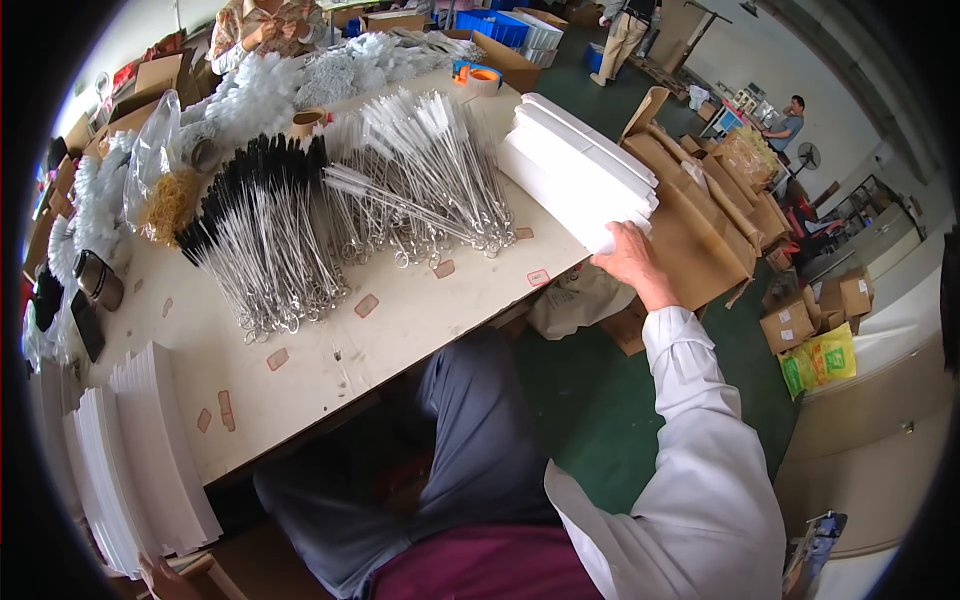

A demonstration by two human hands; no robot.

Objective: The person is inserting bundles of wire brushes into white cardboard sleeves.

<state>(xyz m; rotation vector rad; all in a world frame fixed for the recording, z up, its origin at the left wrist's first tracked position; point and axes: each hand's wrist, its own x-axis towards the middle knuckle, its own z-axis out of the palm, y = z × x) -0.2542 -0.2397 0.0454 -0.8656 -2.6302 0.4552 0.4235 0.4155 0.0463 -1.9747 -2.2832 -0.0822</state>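
My right hand (634,262) is at the near end of a stack of long white flat cartons (575,165) at the table's right edge. Its fingers bend over the end of the cartons, with the thumb on the left side. Low at the left rim, my left hand (165,578) is partly in view by the lower end of another pile of white cartons (150,450); most of its fingers are hidden. Wire-handled brushes with black bristles (270,240) lie in a heap mid-table, and white-bristled brushes (430,170) lie beside them.
An orange tape roll (484,76) sits at the far table edge. Rubber bands (168,208) lie by a plastic bag. Large open cardboard boxes (690,220) stand right of the table. A dark cup (98,280) stands at left. A co-worker (265,30) sits across the table.
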